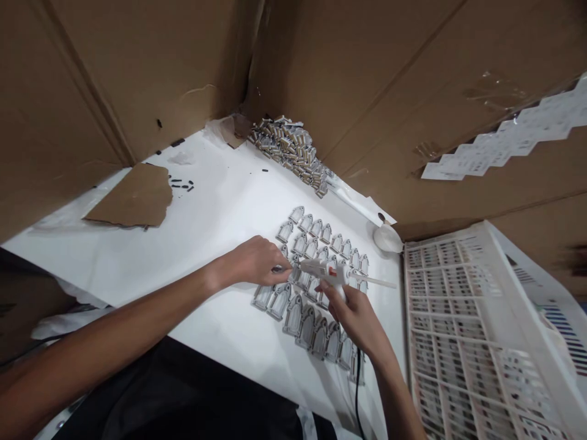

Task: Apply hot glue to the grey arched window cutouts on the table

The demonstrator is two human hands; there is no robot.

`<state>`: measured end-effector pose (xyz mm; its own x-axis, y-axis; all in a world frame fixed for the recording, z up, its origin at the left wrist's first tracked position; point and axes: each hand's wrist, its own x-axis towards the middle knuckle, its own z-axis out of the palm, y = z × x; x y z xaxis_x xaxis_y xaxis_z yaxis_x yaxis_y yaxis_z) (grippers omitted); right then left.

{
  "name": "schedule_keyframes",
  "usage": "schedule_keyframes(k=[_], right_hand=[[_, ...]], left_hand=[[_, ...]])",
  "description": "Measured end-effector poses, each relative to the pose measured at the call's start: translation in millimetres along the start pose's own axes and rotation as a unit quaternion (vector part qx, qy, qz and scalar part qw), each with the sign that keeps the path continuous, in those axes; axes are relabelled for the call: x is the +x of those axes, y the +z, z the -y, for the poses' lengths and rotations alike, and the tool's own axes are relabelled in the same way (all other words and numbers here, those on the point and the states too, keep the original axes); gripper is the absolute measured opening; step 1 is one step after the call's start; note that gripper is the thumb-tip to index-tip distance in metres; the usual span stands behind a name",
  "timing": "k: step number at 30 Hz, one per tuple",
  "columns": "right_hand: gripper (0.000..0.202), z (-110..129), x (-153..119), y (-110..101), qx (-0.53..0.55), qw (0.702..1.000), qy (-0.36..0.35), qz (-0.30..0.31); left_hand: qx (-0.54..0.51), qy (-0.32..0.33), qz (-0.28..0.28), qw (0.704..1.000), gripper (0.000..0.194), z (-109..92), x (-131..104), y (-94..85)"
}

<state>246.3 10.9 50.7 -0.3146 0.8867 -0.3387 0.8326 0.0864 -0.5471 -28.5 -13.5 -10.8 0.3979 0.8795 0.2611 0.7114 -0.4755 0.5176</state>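
Observation:
My right hand point(346, 305) is wrapped round the handle of a white glue gun point(323, 269), with a pale glue stick point(373, 280) sticking out of its back end. The gun's nozzle points left, close to my left hand point(263, 263). The fingers of my left hand are pinched together on a small dark piece point(277, 269), too small to name. Beneath both hands, rows of small grey arch-shaped pieces point(306, 325) lie on the white table point(215, 201). The gun's black cord point(357, 391) hangs down below my right hand.
A heap of similar small pieces point(293, 150) lies at the back corner against cardboard walls point(343, 67). Torn cardboard point(135, 198) and several small black bits point(183, 183) are at the left. A white plastic crate point(444, 330) stands right, near a small round white object point(387, 238).

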Motion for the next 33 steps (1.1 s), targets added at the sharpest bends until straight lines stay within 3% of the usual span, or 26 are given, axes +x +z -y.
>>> schedule_keyframes(k=[7,13,18,27,33], right_hand=[[0.064,1,2,-3,-0.005,1.000,0.000,0.013],[0.063,2,4,-2,-0.030,1.000,0.006,0.006],[0.061,4,6,-10,-0.019,0.999,0.016,0.039],[0.056,44,11,-33,-0.194,0.978,-0.052,0.059],[0.050,63,19,-44,-0.225,0.969,-0.071,0.075]], left_hand=[[-0.002,-0.007,-0.011,1.000,0.035,2,-1,4.6],[0.017,-0.023,0.018,0.999,0.034,1,-1,3.8],[0.021,-0.030,0.018,0.999,0.035,-1,0,2.5],[0.032,-0.035,0.016,0.999,0.034,-3,0,0.5],[0.026,-0.029,0.008,0.999,0.034,-3,0,0.3]])
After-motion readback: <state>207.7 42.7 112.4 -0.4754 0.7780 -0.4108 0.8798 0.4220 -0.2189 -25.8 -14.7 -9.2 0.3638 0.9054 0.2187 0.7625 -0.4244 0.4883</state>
